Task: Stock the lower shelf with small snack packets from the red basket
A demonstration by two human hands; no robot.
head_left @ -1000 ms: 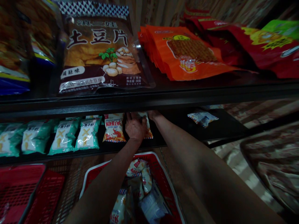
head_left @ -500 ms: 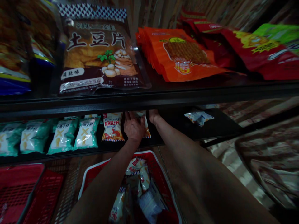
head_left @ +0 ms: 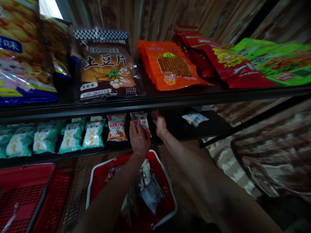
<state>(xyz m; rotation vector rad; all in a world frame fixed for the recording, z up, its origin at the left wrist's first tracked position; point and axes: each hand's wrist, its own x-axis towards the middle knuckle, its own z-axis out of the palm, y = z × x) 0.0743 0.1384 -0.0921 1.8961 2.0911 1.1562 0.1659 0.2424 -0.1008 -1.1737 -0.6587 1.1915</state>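
Observation:
My left hand [head_left: 139,139] is at the lower shelf, fingers stretched out flat in front of a small white and orange snack bag [head_left: 145,120] and covering part of it. Whether it presses on the bag is hard to tell. Just right of that bag is my right hand [head_left: 160,124], holding nothing I can see, its fingers loosely apart and partly in shadow under the upper shelf. A matching snack bag [head_left: 117,127] stands upright to the left. Below my forearms a red basket [head_left: 164,165] with a white rim contains several more small bags.
Teal snack bags [head_left: 93,134] line the lower shelf's left. One small bag [head_left: 195,119] lies flat at its right. Overhead, the upper shelf's edge [head_left: 155,103] carries a brown potato-chip bag [head_left: 107,64] and orange packets [head_left: 170,64]. Another red basket [head_left: 21,181] is at lower left.
Both hands have drawn back a little from the shelf, and more of the bag by my left hand shows. The view has tilted up and shifted.

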